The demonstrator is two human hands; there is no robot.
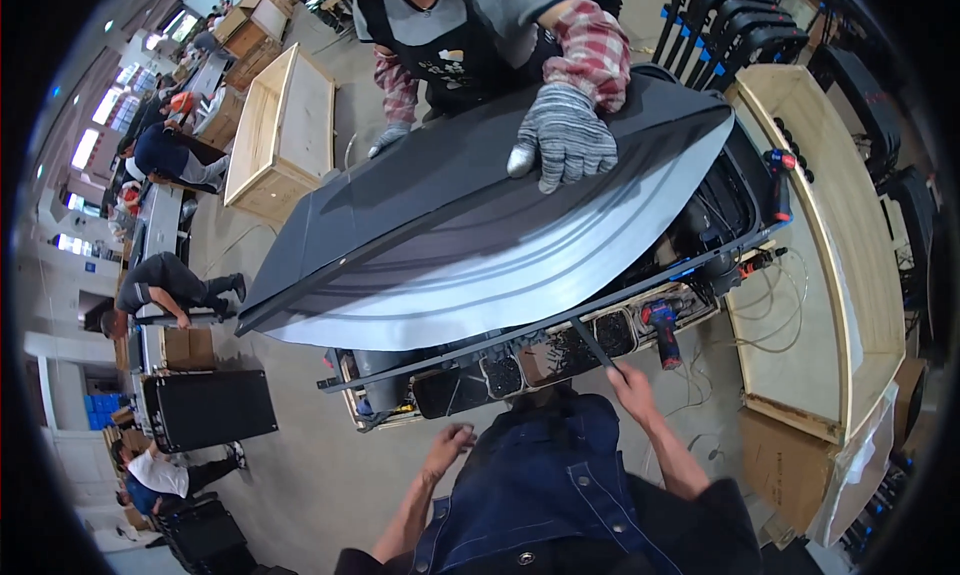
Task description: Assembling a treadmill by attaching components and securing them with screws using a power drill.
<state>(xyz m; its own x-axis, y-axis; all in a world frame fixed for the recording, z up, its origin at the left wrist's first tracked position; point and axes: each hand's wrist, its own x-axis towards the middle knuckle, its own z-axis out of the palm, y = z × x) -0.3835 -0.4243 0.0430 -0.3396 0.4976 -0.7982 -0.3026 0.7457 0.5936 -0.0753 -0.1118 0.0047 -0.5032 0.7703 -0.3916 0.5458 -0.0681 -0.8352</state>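
A large dark panel with a pale curved lower face lies tilted over an open black equipment frame. A co-worker opposite me steadies the panel with a grey gloved hand on its top and another gloved hand at its far edge. My right hand pinches a thin dark strip that reaches up to the long bar along the frame's near edge. My left hand hovers below the frame by my blue apron, fingers loosely bent, holding nothing.
A red and black power drill lies in the frame, with another at the right. Long wooden crates stand at the right and upper left. Black chairs are stacked behind. Other people work at the left.
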